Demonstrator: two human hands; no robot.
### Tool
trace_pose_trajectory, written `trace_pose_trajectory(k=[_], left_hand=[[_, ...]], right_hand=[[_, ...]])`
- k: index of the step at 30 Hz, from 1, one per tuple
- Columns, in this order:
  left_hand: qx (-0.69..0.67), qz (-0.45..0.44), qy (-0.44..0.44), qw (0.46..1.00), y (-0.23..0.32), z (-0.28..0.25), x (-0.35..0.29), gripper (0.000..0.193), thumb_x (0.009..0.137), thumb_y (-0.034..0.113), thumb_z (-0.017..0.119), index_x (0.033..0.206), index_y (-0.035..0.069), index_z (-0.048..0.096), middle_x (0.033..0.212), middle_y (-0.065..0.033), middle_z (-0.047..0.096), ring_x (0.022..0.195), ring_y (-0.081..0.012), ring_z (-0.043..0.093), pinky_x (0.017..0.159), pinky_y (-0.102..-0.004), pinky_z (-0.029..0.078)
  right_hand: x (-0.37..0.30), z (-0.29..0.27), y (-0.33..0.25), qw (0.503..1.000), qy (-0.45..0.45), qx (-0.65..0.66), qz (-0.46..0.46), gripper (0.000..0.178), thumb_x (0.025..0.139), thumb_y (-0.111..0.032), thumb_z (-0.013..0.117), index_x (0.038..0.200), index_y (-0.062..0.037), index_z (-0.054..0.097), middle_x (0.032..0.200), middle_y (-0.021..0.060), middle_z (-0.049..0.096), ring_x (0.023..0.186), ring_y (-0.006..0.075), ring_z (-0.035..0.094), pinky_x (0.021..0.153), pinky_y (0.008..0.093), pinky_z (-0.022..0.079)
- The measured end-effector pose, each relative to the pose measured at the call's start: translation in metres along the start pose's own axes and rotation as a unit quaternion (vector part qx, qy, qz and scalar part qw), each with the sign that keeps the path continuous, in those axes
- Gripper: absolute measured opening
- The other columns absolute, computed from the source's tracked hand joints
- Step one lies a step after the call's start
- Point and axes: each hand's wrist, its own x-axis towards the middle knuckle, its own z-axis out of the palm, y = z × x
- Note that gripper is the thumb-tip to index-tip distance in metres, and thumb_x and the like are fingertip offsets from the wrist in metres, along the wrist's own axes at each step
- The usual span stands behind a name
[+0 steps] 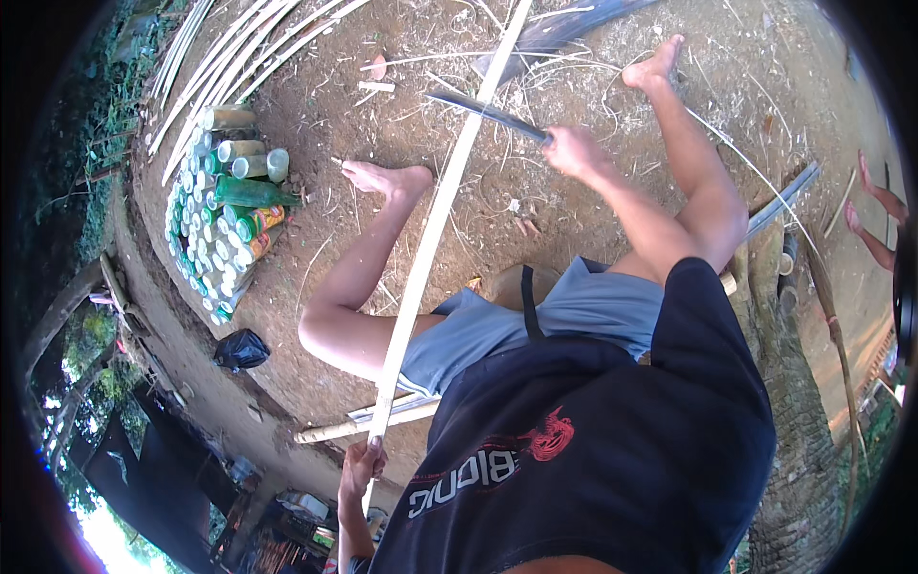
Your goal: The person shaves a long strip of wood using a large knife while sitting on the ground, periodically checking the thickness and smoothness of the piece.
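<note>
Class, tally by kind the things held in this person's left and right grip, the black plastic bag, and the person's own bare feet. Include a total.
Machete, in the right grip: 1
Long bamboo strip, in the left grip: 1
Black plastic bag: 1
Bare feet, left foot and right foot: 2
Total: 5

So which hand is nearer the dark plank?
Right. The right hand, holding a knife, is out front, short of the plank; the left hand, gripping a pale strip, is far back.
</note>
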Motion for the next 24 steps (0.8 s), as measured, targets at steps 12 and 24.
trace_pose_trajectory(k=[12, 24], left_hand=[[-0.055, -0.047, -0.004, 0.997, -0.034, -0.013, -0.021, 0.046, 0.093, 0.043, 0.059, 0.068, 0.004, 0.057, 0.054, -0.0023, 0.047, 0.046, -0.0111, 0.044, 0.044, -0.0287, 0.035], [0.342, 0.249, 0.489, 0.763, 0.077, -0.016, 0.082, 0.038, 0.1, 0.031, 0.048, 0.115, -0.002, 0.061, 0.103, -0.0217, 0.063, 0.094, -0.0287, 0.065, 0.079, -0.0417, 0.051]], right_hand=[[-0.007, -0.022, 0.015, 0.999, -0.004, -0.027, 0.028, 0.022, 0.091, -0.018, 0.058, 0.107, -0.005, 0.065, 0.064, 0.0058, 0.063, 0.049, 0.0116, 0.056, 0.044, 0.03, 0.045], [-0.016, 0.027, -0.004, 1.0, 0.0, -0.005, -0.02, 0.01, 0.09, -0.017, 0.057, 0.09, -0.0071, 0.059, 0.058, 0.0002, 0.054, 0.045, 0.0126, 0.051, 0.044, 0.0314, 0.042]])
